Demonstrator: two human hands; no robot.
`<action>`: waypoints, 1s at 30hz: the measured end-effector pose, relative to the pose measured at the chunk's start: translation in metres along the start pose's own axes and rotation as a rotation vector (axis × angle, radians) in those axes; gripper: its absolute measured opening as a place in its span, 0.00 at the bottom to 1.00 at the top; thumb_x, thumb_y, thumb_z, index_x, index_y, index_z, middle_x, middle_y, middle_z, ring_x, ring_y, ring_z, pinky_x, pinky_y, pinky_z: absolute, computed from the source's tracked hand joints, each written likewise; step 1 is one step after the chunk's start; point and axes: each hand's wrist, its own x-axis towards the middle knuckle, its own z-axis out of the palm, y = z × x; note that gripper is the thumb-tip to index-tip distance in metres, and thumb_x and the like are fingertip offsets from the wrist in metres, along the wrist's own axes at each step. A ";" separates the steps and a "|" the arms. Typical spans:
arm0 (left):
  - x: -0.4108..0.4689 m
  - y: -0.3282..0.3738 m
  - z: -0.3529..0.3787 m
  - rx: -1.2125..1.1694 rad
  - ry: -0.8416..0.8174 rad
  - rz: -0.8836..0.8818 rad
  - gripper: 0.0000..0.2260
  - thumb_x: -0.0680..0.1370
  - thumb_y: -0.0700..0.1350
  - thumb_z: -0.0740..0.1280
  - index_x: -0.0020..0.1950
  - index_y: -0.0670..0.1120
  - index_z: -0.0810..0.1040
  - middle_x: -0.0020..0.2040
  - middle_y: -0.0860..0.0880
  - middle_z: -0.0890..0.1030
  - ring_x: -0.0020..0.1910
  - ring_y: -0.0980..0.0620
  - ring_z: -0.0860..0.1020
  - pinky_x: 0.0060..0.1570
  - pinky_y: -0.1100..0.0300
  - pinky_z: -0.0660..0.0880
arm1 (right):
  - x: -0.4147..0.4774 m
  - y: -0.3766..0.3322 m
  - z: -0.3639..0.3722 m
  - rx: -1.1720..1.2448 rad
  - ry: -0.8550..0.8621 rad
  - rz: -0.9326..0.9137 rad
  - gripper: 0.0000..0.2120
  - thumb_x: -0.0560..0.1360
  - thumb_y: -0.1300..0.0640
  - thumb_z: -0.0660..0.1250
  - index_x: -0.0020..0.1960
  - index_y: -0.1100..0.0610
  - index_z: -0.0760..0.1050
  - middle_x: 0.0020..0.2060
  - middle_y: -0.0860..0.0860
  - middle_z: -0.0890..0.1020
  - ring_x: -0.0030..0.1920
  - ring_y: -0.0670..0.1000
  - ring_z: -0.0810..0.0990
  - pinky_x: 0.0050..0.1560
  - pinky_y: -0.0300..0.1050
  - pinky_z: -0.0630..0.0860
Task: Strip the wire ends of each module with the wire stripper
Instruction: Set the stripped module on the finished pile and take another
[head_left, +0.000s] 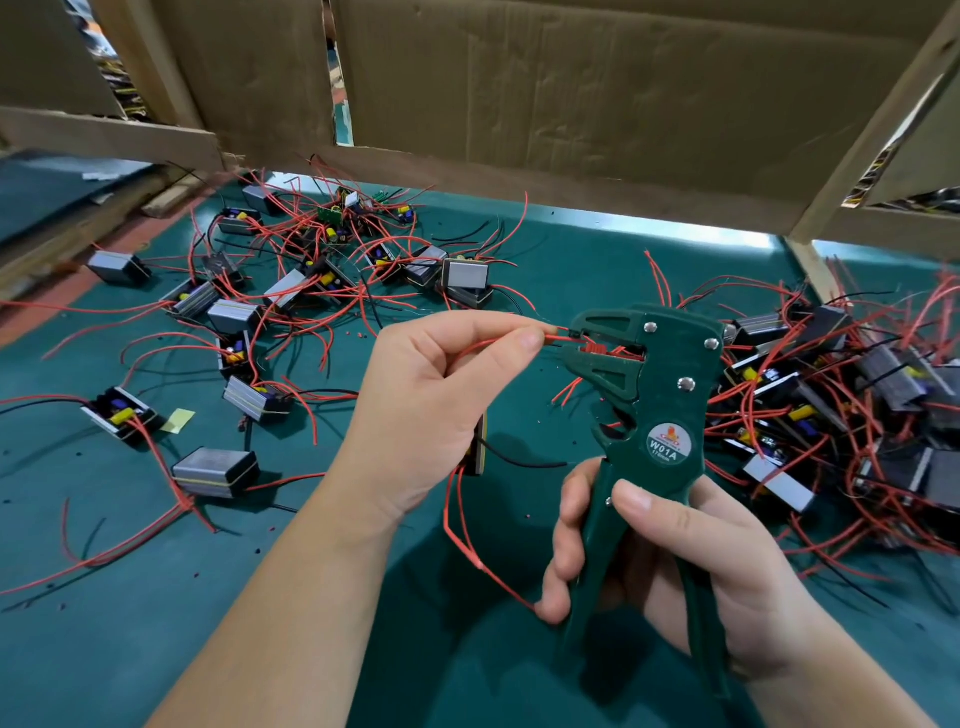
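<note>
The worktop (156, 597) carries two lots of modules: a loose scatter (234, 317) on the left reaching to the far middle, and a heaped pile (831, 405) on the right. A cardboard wall (571, 93) stands behind both. Nearer, above the middle, the left hand (431, 395) is beside the right hand (675, 561). The wire stripper (660, 405) stands upright in the right hand, and a wire (558, 339) pinched by the left hand runs into its head. One module (479, 447) hangs below the left hand.

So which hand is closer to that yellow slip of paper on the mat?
Left. The left hand, pinching a red wire, sits right of the yellow slip; the right hand, gripping the wire stripper, is farther right.
</note>
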 end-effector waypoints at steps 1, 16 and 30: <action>0.000 0.001 0.000 0.011 -0.010 0.019 0.05 0.72 0.40 0.69 0.40 0.47 0.85 0.37 0.53 0.85 0.38 0.60 0.80 0.43 0.69 0.75 | 0.000 0.000 0.000 0.003 0.000 -0.004 0.17 0.69 0.48 0.74 0.48 0.61 0.78 0.37 0.61 0.80 0.37 0.64 0.80 0.40 0.56 0.77; -0.002 0.004 0.003 0.050 -0.068 0.083 0.07 0.76 0.32 0.65 0.46 0.42 0.80 0.24 0.61 0.76 0.23 0.67 0.72 0.28 0.79 0.64 | 0.000 0.001 -0.001 0.004 -0.028 0.004 0.19 0.70 0.45 0.73 0.48 0.61 0.78 0.36 0.61 0.80 0.36 0.64 0.80 0.41 0.56 0.77; -0.001 0.001 0.001 0.065 -0.078 0.054 0.04 0.75 0.36 0.67 0.44 0.42 0.81 0.26 0.58 0.79 0.28 0.65 0.75 0.34 0.77 0.69 | 0.002 0.003 0.001 0.038 -0.007 0.003 0.20 0.69 0.43 0.73 0.45 0.61 0.78 0.34 0.61 0.79 0.34 0.62 0.80 0.39 0.56 0.76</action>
